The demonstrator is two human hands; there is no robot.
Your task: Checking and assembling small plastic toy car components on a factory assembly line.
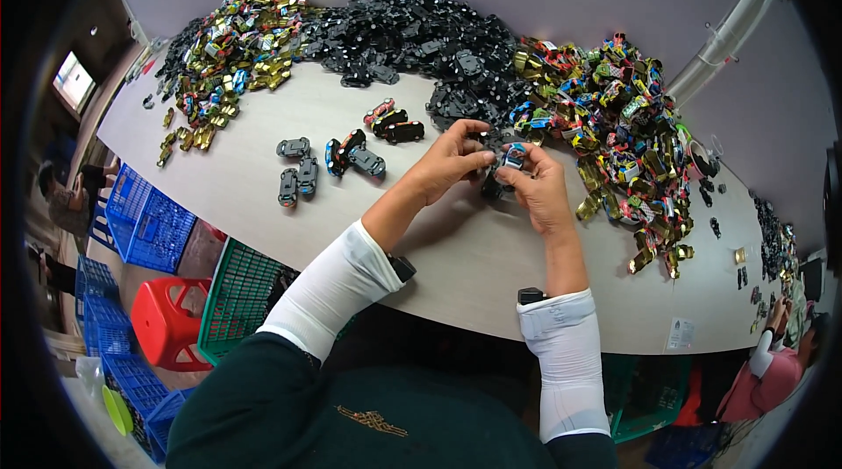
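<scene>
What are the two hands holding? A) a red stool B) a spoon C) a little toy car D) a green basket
C: the left hand and right hand pinch a small toy car between them above the table.

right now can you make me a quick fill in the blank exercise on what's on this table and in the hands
1. Both the left hand and the right hand grip one small toy ____ between them.
2. The heap of plain parts at the far edge of the table is ____ in colour.
3. The stool on the floor to the left is ____.
4. The crate beside that stool is ____.

Missing words: car; black; red; green
</scene>
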